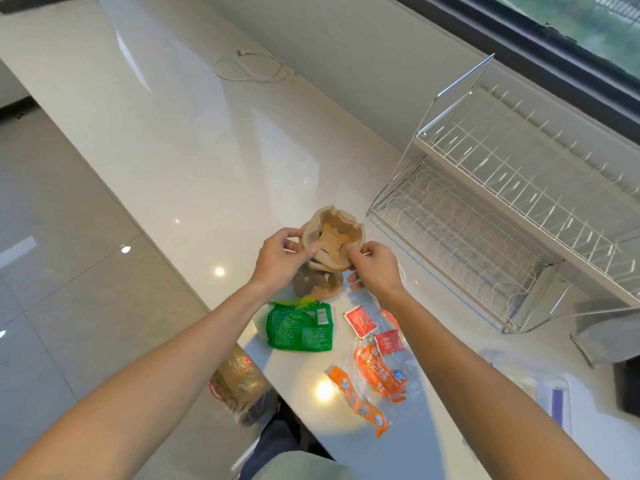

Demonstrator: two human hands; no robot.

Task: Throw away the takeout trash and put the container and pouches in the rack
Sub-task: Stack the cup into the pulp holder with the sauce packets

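Note:
I hold a tan moulded-pulp cup carrier (333,239) up over the white counter, tilted toward me. My left hand (282,259) pinches its left rim and my right hand (375,268) pinches its right rim. Under it a second brown pulp piece (317,284) rests on the counter. Nearer me lie a green pouch (300,328), two small red sauce packets (360,321) (389,342), and orange wrappers in clear plastic (381,372) (358,400). The white wire dish rack (491,216) stands to the right, with nothing in its tiers.
A trash bag with brownish contents (239,379) hangs below the counter's front edge on the left. A white cable (251,69) is coiled at the far end of the counter. A clear zip bag (540,386) and a dark object (628,386) lie at the right.

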